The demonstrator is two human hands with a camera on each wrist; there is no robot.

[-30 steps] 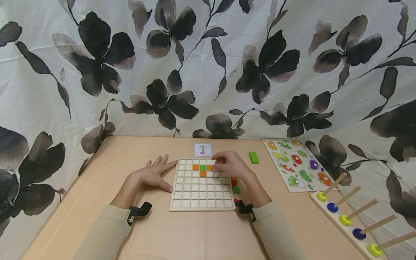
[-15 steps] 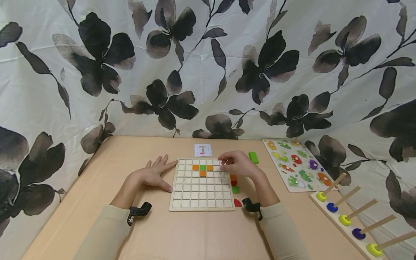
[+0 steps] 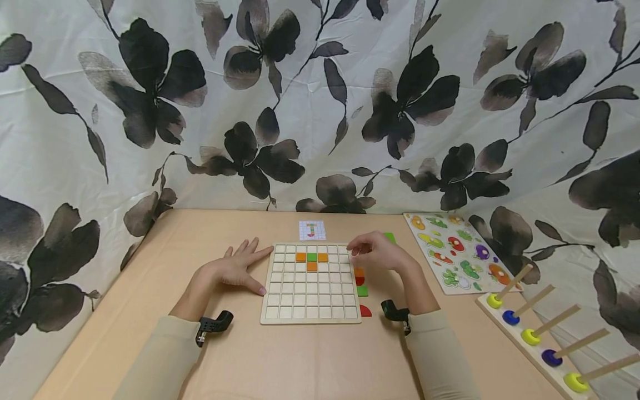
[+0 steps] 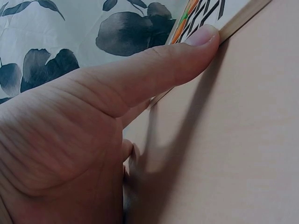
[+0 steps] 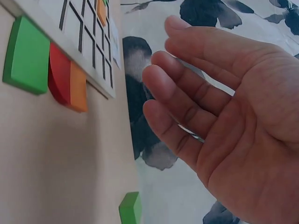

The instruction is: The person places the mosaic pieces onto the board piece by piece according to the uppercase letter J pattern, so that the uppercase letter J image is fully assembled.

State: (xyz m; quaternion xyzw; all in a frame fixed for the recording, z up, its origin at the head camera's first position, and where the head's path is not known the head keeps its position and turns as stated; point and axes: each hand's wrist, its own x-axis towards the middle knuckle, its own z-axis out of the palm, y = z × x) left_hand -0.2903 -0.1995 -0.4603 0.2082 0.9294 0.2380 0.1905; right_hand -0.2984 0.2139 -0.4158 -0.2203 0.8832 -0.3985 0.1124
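Seemingly, only the top of the figure on the card (image 3: 312,230) is done: four squares (image 3: 312,257) sit in the board (image 3: 310,301); the lower part remains, blocks (image 3: 363,291) lying just beside. The left hand (image 3: 235,270), fingers spread, touches the board; the right hand (image 3: 381,253), fingers loosely bent, holds nothing.

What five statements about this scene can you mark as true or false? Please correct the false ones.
1. The left hand touches the board. True.
2. The right hand grips a red piece. False: it holds nothing.
3. Three orange squares and one green square lie on the board. True.
4. The small card lies left of the board. False: it lies beyond the board's far edge.
5. The peg rack is right of the board. True.
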